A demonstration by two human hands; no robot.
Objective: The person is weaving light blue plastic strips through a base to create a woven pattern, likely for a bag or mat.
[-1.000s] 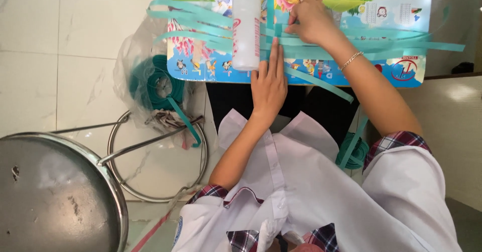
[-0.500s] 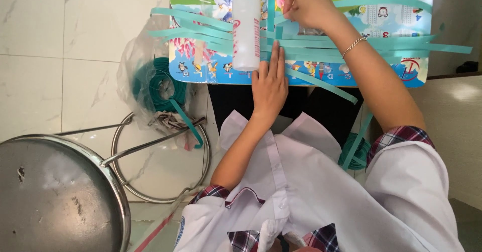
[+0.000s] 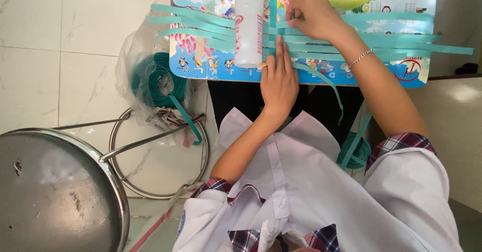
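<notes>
A colourful cartoon-printed worktop (image 3: 201,66) carries a spread of teal plastic strips (image 3: 401,43), crossing near its middle; a white bottle (image 3: 248,26) stands on them; the left hand (image 3: 279,81) lies flat, fingers together, pressing the strips; the right hand (image 3: 314,17) pinches one strip's crossing.

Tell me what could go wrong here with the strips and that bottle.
1. The white bottle stands upright on the strips, close beside the left hand; a tug or nudge might tip it.
2. The right hand pinches strips while the left presses flat; easing that press could let the weave slip.
3. Strip ends overhang the small table and may snag.
</notes>
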